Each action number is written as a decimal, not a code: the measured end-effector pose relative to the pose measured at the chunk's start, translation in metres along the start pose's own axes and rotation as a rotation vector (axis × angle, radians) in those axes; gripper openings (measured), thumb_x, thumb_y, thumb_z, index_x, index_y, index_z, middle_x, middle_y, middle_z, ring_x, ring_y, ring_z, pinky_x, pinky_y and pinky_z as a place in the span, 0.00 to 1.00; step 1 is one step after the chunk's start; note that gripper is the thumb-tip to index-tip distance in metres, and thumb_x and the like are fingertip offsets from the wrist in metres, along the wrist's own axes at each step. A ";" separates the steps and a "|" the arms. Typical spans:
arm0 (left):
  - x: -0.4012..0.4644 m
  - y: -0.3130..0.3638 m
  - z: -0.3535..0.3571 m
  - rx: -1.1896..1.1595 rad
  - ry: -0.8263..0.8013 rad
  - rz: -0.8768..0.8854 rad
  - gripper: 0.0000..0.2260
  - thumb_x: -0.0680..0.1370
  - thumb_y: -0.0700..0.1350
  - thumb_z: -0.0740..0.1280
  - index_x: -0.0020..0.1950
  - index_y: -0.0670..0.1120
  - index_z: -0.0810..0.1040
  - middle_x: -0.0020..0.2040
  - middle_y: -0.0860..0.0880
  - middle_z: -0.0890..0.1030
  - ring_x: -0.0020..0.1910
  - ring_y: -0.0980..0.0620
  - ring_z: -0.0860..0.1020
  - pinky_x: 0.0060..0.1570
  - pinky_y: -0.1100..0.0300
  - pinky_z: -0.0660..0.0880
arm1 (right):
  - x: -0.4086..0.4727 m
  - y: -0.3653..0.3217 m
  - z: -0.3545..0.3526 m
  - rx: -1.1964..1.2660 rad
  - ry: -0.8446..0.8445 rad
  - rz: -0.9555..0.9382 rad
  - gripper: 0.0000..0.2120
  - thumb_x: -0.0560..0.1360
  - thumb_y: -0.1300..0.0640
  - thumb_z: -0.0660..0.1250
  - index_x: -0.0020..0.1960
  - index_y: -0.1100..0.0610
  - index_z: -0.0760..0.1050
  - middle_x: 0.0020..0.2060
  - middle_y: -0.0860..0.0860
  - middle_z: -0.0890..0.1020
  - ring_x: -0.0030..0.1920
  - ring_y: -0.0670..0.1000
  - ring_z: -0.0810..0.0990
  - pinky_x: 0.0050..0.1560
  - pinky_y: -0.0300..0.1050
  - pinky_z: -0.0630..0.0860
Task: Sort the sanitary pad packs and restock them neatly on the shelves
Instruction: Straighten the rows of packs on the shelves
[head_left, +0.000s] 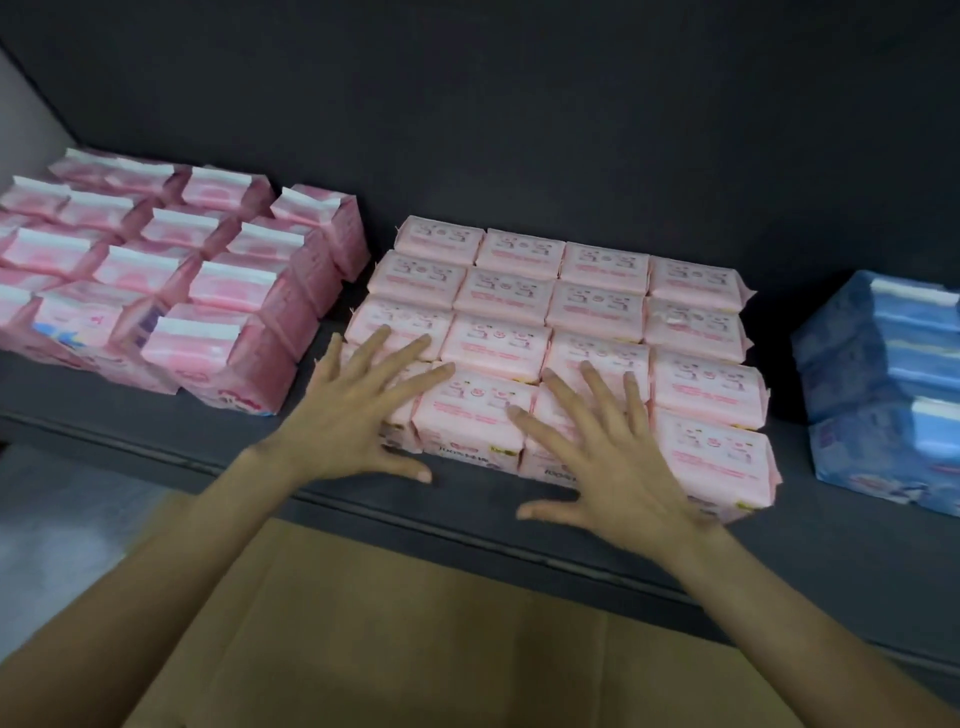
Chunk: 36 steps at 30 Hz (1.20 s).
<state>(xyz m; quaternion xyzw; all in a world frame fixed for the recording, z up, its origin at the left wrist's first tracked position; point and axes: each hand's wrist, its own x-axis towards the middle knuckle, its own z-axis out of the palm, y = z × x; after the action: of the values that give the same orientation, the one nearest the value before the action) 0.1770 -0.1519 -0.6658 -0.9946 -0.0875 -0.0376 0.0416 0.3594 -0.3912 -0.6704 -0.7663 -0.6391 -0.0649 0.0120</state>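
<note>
A block of pale pink pad packs (602, 306) lies in rows on the dark shelf (779, 545). My left hand (353, 415) is spread flat, fingers straight, over the block's front left corner. My right hand (602, 457) is spread the same way over the front middle packs. Neither hand grips anything. To the left stands a group of brighter pink packs (171, 280) with white top seams. At the right edge sits a stack of blue packs (883, 384).
A brown cardboard box (405, 639) lies below the shelf's front edge, under my forearms. The dark back wall (519, 104) rises behind the packs. Bare shelf gaps separate the three groups.
</note>
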 end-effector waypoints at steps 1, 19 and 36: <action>-0.002 0.000 0.008 0.056 0.007 0.024 0.45 0.64 0.80 0.51 0.77 0.59 0.56 0.77 0.51 0.57 0.76 0.39 0.55 0.66 0.29 0.54 | 0.000 0.000 0.006 -0.055 -0.027 -0.021 0.41 0.69 0.24 0.46 0.77 0.44 0.53 0.75 0.58 0.59 0.74 0.67 0.55 0.69 0.72 0.55; 0.040 0.085 -0.002 0.009 0.070 -0.026 0.45 0.65 0.79 0.52 0.75 0.55 0.59 0.77 0.46 0.60 0.75 0.38 0.56 0.70 0.33 0.51 | -0.073 0.045 -0.010 -0.141 0.170 0.117 0.39 0.73 0.33 0.59 0.71 0.63 0.64 0.68 0.63 0.70 0.68 0.65 0.68 0.68 0.60 0.65; 0.067 0.122 -0.003 0.093 -0.171 -0.058 0.42 0.68 0.72 0.51 0.78 0.56 0.44 0.79 0.49 0.52 0.76 0.36 0.51 0.70 0.34 0.53 | -0.087 0.102 -0.007 -0.023 -0.060 -0.065 0.40 0.73 0.31 0.52 0.73 0.59 0.64 0.72 0.57 0.67 0.73 0.60 0.62 0.72 0.59 0.53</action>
<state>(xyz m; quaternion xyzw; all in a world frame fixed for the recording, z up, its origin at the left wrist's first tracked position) 0.2644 -0.2602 -0.6669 -0.9882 -0.1212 0.0503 0.0790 0.4440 -0.4959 -0.6667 -0.7467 -0.6631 -0.0497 -0.0183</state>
